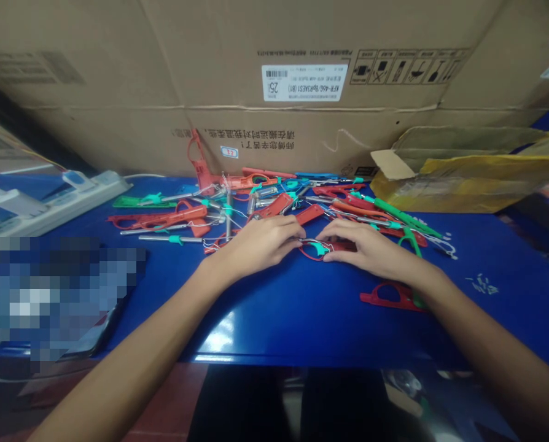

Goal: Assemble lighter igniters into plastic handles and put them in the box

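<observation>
Both hands meet at the middle of a blue table (279,319). My left hand (260,242) has its fingers curled and pinched onto the left end of a small red and green plastic piece with a wire loop (318,248). My right hand (369,248) lies over the right end of the same piece, fingers bent and pressed on it. Just behind the hands lies a heap of several red, orange and green plastic tools with metal rods (265,199). One red handle-shaped piece (389,298) lies by my right wrist.
A big cardboard box (274,86) walls off the back of the table. A white power strip (58,199) lies at the far left. Crumpled yellow wrapping and cardboard (468,175) sit at the back right. A blurred-out patch (48,294) covers the near left.
</observation>
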`<control>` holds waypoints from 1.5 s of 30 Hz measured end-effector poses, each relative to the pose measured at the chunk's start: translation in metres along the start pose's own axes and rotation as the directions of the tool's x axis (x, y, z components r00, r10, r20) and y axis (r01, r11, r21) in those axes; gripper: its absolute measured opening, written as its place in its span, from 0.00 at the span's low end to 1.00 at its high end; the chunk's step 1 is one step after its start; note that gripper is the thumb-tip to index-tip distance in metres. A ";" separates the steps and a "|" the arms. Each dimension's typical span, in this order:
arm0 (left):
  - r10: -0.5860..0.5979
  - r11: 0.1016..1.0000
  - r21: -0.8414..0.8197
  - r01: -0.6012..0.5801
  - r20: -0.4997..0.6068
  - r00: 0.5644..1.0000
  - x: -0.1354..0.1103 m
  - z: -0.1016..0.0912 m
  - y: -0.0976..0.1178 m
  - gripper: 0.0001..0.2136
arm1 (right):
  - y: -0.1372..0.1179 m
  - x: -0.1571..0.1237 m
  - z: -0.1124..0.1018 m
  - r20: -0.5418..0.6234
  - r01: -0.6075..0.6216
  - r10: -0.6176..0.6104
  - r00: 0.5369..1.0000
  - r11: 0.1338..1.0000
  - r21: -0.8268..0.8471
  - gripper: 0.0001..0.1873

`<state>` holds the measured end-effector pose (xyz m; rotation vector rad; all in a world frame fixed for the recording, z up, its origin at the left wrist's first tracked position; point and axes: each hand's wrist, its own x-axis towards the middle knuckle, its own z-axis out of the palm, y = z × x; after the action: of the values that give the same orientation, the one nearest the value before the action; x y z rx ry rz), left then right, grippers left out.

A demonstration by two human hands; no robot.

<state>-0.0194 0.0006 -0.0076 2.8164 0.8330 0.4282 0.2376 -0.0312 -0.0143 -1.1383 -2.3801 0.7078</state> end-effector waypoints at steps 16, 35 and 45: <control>0.050 0.998 -0.022 -0.051 -0.059 0.997 -0.001 0.000 0.001 0.08 | 0.004 -0.001 0.001 0.010 0.024 -0.025 1.000 1.000 0.011 0.15; 0.037 0.998 -0.050 -0.037 -0.007 0.999 -0.002 -0.001 -0.006 0.07 | 0.005 0.000 0.002 -0.012 0.064 -0.064 0.998 0.997 -0.044 0.17; 0.012 0.996 -0.086 -0.007 0.057 0.998 -0.001 0.001 -0.007 0.07 | 0.003 0.000 0.003 -0.011 0.028 -0.028 1.000 0.999 -0.029 0.15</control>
<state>-0.0235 0.0055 -0.0102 2.7409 0.7714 0.3736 0.2374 -0.0301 -0.0182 -1.1158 -2.3996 0.6580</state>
